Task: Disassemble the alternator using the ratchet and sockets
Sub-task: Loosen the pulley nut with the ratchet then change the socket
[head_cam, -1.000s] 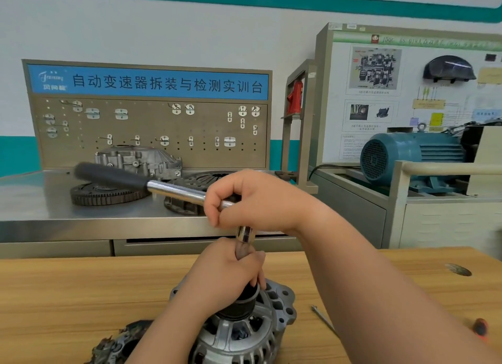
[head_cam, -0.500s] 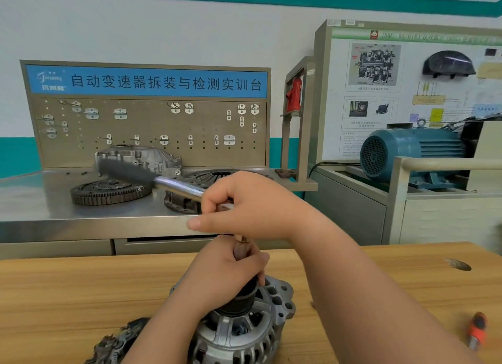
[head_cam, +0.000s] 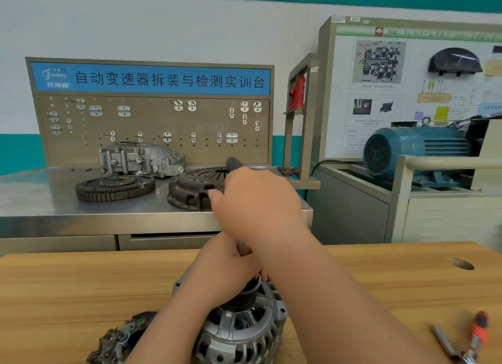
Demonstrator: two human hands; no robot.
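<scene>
Head view, alternator (head_cam: pixel 239 333): stands pulley-up on the wooden table (head_cam: pixel 81 287), at 6 o'clock in the frame.
Head view, pulley (head_cam: pixel 245 295): dark, on top of the housing, half hidden under the left hand.
Head view, left hand (head_cam: pixel 228 265): fingers wrapped round the socket (head_cam: pixel 244 249) just above the pulley, steadying it.
Head view, right hand (head_cam: pixel 258 200): clenched on the ratchet (head_cam: pixel 235 163). Only its dark handle tip shows, sticking out at 11 o'clock.
Head view, loose items: orange-handled screwdriver (head_cam: pixel 479 327) at 4 o'clock from the alternator, and a dark removed part (head_cam: pixel 119 339) at 8 o'clock.
Step in hand: most likely loosening the pulley nut.
Next move: probably a firm sweep of the handle with the socket kept square on the nut. If the pulley turns with it, the nut will not break free.
</scene>
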